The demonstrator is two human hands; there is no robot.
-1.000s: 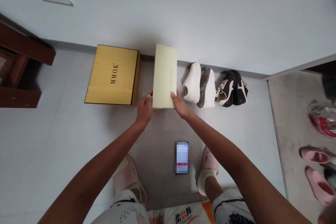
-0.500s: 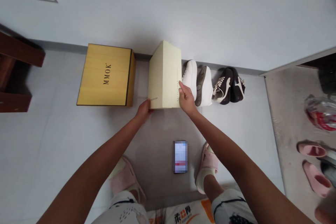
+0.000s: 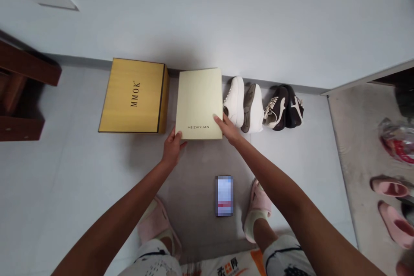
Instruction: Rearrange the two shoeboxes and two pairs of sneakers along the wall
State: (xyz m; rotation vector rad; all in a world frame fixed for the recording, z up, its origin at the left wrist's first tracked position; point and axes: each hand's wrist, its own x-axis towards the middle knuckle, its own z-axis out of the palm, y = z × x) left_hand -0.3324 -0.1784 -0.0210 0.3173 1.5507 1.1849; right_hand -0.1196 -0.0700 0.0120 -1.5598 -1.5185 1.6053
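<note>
A cream box (image 3: 199,99) marked MEIZHIYUAN is held between my two hands near the wall, its broad face up. My left hand (image 3: 172,146) grips its near left corner, with the thumb on the edge. At the near right side my right hand (image 3: 228,128) holds it, thumb on top and fingers partly hidden. Left of it stands a yellow MMOK box (image 3: 134,95). Close on its right are a white shoe (image 3: 236,101) and another white shoe (image 3: 255,108) lying on its side, then dark shoes (image 3: 278,108) with cream laces.
A phone (image 3: 224,196) lies on the floor between my feet, which wear pink slippers (image 3: 261,198). Brown wooden furniture (image 3: 24,127) stands at the left. Past a floor edge at the right are pink shoes (image 3: 390,186) and a clear plastic bag (image 3: 399,140).
The cream box has turned from showing two faces to lying with one broad lettered face up. My left hand has shifted slightly left and down, its thumb now on the box edge.
</note>
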